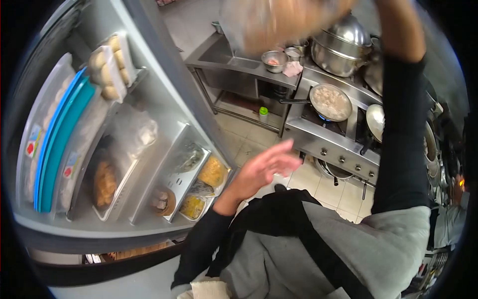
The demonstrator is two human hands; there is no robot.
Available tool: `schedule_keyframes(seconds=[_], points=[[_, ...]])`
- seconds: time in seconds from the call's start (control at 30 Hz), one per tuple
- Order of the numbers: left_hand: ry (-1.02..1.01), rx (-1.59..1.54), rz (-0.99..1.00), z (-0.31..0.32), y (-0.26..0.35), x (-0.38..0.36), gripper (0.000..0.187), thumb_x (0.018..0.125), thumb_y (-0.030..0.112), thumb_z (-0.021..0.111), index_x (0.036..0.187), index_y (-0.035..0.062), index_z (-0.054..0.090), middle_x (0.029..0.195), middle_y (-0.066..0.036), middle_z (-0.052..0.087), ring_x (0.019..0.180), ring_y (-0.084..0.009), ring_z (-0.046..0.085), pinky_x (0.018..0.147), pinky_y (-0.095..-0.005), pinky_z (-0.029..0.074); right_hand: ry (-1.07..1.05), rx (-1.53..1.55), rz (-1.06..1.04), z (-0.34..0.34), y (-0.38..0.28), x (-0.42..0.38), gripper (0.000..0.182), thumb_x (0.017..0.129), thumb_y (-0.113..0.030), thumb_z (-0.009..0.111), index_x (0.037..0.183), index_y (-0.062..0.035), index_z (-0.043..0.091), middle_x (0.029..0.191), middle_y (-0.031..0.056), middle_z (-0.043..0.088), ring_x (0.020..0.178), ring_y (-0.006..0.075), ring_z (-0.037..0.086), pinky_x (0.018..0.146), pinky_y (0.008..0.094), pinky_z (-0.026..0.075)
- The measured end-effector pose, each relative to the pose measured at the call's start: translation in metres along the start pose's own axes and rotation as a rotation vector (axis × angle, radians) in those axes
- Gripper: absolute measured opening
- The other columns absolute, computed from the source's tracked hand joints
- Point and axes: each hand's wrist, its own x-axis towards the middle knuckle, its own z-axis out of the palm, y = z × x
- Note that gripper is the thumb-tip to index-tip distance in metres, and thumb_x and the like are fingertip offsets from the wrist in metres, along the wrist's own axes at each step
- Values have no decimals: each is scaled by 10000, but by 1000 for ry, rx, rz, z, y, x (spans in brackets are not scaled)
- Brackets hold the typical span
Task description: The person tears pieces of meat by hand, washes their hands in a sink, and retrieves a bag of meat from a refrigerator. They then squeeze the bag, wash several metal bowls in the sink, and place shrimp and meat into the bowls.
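Note:
My left hand (267,167) is open, its fingers stretched out and slightly blurred, in front of the open fridge. It holds nothing. My right arm (402,32) reaches up past the top edge, so most of that hand is out of sight. Beside it, at the top, hangs a motion-smeared clear plastic bag (284,25) with tan-brown contents, apparently in my right hand's grip. Inside the fridge (164,144), on the left, are a teal lid (64,144), a plastic bag of brown food (105,183), trays of round pale dough balls (110,65) and small food containers (211,172).
A frying pan (330,102) of pale food sits over a blue flame on the gas stove (328,144). Behind it stands a large steel pot (341,47). A steel sink counter (224,55) carries a metal bowl (274,61). Another pan (375,121) is on the right.

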Motion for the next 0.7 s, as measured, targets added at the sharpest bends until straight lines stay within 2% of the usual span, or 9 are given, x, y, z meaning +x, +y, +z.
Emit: schedule_keyframes(seconds=[0.1,0.13,0.17,0.2,0.27,0.33,0.4,0.57,0.7], points=[[53,-420,73,-5,-28,91,1132,697,828,523,1528,130,199,1432,-177,463,1330,-291,436,1056,-447,401,-96,178,353,51,17,-108,87,809,-33,554,894,-29,538,798,107,576,785,201,580,717,328,469],[109,-569,101,-18,-45,120,1153,665,859,503,1529,158,201,1476,-162,418,1353,-294,406,1069,-479,388,34,211,196,75,22,-137,140,735,31,520,828,-40,443,744,37,417,730,119,418,659,257,392],[14,-811,138,-45,-70,147,1117,707,814,500,1533,159,133,1537,-82,313,1371,-268,381,1085,-476,376,90,335,321,95,26,-171,167,697,30,525,801,-49,421,740,14,371,724,109,388,648,250,370],[167,-802,193,-51,-69,164,1111,706,819,505,1524,150,165,1536,-71,318,1378,-273,371,1112,-497,342,110,420,470,112,33,-202,109,854,-31,559,795,-23,469,715,56,417,698,151,428,650,303,412],[225,-840,242,-93,-97,200,946,822,708,536,1487,94,261,1491,-89,388,1359,-279,400,1122,-484,340,149,523,799,151,61,-259,172,757,29,573,809,-47,427,762,6,404,750,104,412,665,251,382],[352,-797,236,-138,-114,234,872,870,651,545,1471,72,294,1463,-98,426,1342,-285,423,1116,-474,352,83,523,848,180,106,-297,197,806,-22,645,927,-39,491,828,12,473,793,124,463,721,273,421],[514,-589,126,-196,-131,268,734,926,552,548,1427,47,366,1399,-128,491,1284,-291,477,1100,-471,371,-174,606,1072,183,139,-311,327,838,-31,630,1142,-39,509,954,100,611,892,193,586,820,306,474],[747,-392,198,-277,-117,327,589,924,319,664,1364,10,423,1286,-119,560,1181,-241,557,1000,-401,473,-45,668,855,249,219,-310,239,850,-76,677,1082,-20,666,1068,114,656,954,200,630,824,300,503],[771,-282,165,-318,-108,348,527,923,252,680,1331,4,457,1236,-102,586,1125,-216,587,960,-385,496,-6,546,736,347,247,-289,299,837,-146,691,1107,-21,673,960,152,659,891,265,631,812,370,505]])
